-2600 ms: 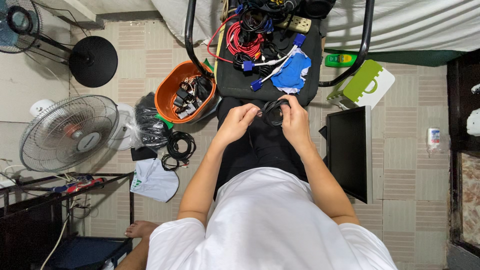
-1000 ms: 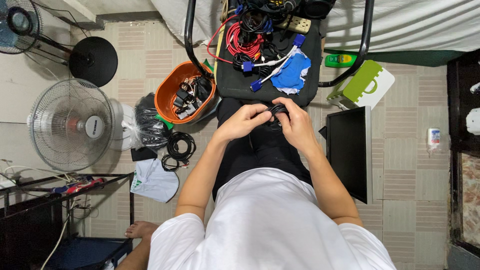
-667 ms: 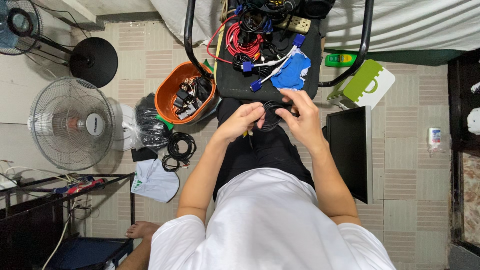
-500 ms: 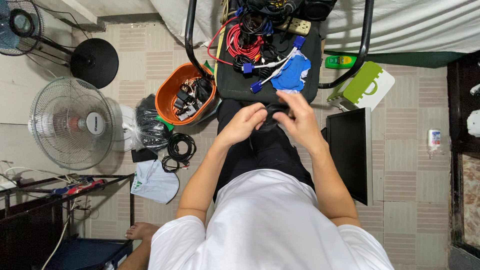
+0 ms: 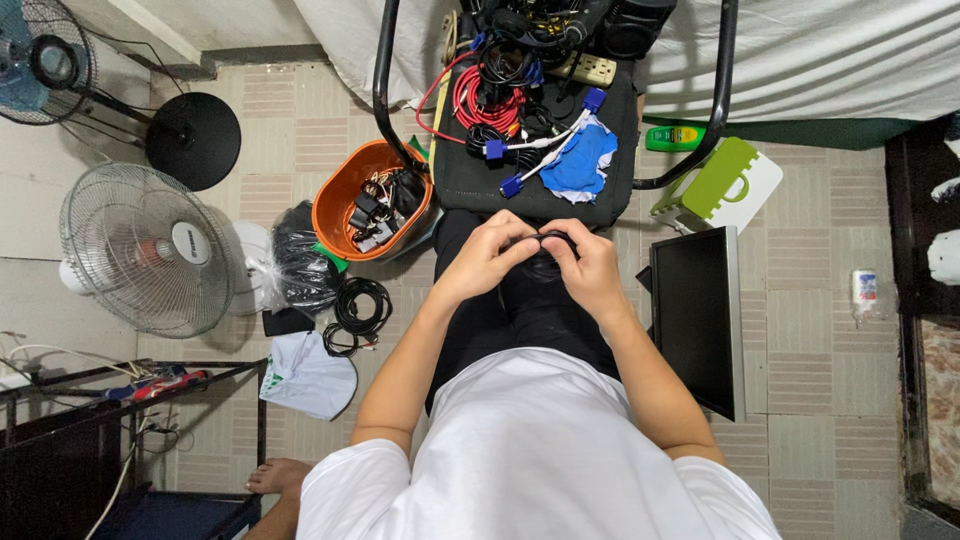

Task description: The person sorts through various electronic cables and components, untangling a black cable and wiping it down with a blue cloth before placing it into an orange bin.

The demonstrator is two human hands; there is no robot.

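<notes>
My left hand (image 5: 487, 254) and my right hand (image 5: 583, 265) meet above my lap, both gripping a thin black cable (image 5: 540, 239) that runs between the fingertips. The hands almost touch. Just ahead stands a black chair seat (image 5: 470, 185) loaded with tangled red, black and white cables with blue plugs, plus a blue cloth (image 5: 583, 160). Much of the black cable is hidden behind my fingers and against my dark trousers.
An orange bowl (image 5: 340, 200) of adapters sits left of my knee, with a coiled black cable (image 5: 357, 310) and a black bag beside it. A standing fan (image 5: 150, 250) is at left. A black monitor (image 5: 697, 315) lies at right, near a green-and-white case (image 5: 728, 182).
The fan head has swung round. My hands have drawn close together over my lap, working the black cable between the fingers; the cable loop seen earlier has been gathered in.
</notes>
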